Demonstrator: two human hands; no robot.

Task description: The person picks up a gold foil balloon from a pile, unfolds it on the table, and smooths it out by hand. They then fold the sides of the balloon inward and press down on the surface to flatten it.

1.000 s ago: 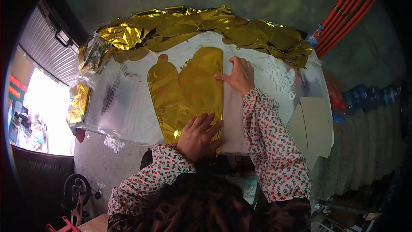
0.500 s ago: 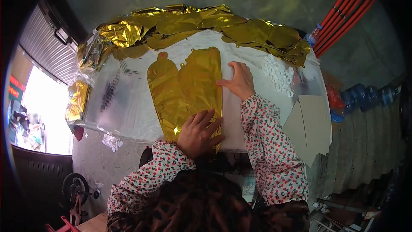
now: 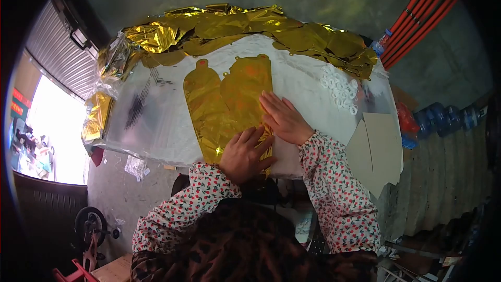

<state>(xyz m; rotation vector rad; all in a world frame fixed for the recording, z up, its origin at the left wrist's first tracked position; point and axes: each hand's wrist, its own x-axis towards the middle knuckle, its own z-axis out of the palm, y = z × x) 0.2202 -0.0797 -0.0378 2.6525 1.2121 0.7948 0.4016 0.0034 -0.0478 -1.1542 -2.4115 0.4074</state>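
Note:
A flat gold foil balloon (image 3: 237, 94) lies on the white-covered table (image 3: 156, 141) in front of me, its lower end reaching toward the near edge. My left hand (image 3: 244, 152) rests on the balloon's lower part, fingers stretched out. On the balloon's right edge lies my right hand (image 3: 284, 119), palm down with its fingers extended. The hands are close together, and neither grips anything that I can see. Part of the foil is hidden under them.
Gold foil pieces (image 3: 219, 26) are heaped along the far edge. White rings (image 3: 339, 90) lie to the right, near grey cardboard sheets (image 3: 373, 146). A clear plastic bottle (image 3: 382, 40) stands at the far right corner. Blue water jugs (image 3: 437, 117) are beyond the table.
My right hand has come down and left from beside the balloon onto its right edge, its fingers straightening. The left hand stays on the lower foil.

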